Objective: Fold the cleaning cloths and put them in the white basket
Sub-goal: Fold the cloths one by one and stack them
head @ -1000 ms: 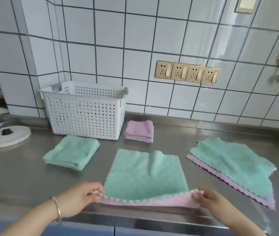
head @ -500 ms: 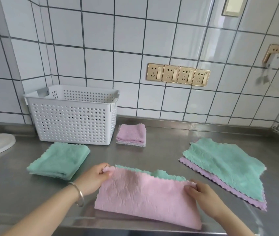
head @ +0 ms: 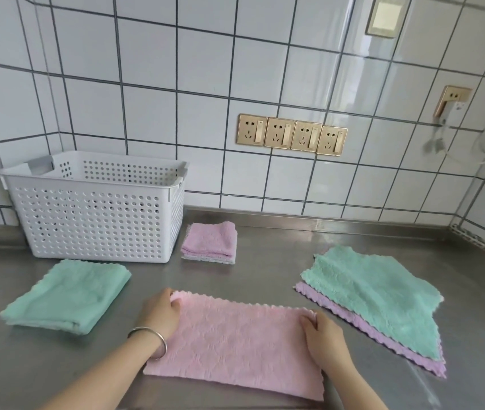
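Pinching the far corners of the pink cloth (head: 235,344), lying half-folded on the counter (head: 279,261) right of and nearer than the basket (head: 96,208), left hand (head: 161,313) and right hand (head: 324,338) are risking a skewed second fold if one corner is slipping or lagging.

No text, label or number can be read (sockets unmarked).
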A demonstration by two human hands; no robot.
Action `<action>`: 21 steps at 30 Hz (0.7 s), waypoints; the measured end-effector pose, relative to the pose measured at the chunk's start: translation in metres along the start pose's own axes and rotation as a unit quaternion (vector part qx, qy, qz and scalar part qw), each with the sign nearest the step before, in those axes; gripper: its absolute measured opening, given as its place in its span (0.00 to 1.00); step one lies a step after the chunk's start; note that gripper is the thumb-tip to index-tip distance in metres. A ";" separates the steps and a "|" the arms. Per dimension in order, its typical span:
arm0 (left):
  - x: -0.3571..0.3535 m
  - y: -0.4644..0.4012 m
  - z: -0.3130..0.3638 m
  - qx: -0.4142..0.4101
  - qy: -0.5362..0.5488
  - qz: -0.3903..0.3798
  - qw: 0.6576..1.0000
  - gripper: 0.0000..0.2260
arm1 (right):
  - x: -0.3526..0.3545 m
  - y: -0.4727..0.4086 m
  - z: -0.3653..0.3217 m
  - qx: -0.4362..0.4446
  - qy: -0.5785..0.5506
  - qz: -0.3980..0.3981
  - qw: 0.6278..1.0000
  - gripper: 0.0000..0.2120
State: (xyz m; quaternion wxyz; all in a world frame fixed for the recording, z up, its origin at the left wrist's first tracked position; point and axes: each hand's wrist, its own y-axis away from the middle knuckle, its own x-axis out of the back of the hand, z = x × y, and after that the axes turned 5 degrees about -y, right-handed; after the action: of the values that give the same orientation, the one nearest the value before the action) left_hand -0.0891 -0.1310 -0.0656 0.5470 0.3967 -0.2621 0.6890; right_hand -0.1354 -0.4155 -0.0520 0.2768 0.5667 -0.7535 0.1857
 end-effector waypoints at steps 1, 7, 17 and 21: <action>0.000 0.000 0.000 -0.002 -0.003 0.003 1.000 0.07 | -0.002 -0.001 0.000 0.001 0.010 0.006 1.000 0.08; 0.001 0.003 -0.001 -0.013 -0.055 0.004 0.998 0.08 | -0.010 -0.002 -0.002 -0.022 0.123 0.031 0.992 0.05; -0.005 0.000 -0.001 0.016 -0.146 -0.010 0.989 0.23 | -0.012 -0.006 -0.008 -0.079 0.194 0.015 0.978 0.18; -0.004 0.011 0.003 0.022 -0.117 0.067 0.991 0.22 | -0.009 -0.005 -0.007 -0.086 0.127 0.046 0.987 0.15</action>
State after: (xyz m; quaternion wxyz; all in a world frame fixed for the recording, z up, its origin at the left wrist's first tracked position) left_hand -0.0984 -0.1382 -0.0661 0.4560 0.4680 -0.3354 0.6787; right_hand -0.1273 -0.4060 -0.0518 0.4090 0.4777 -0.7505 0.2031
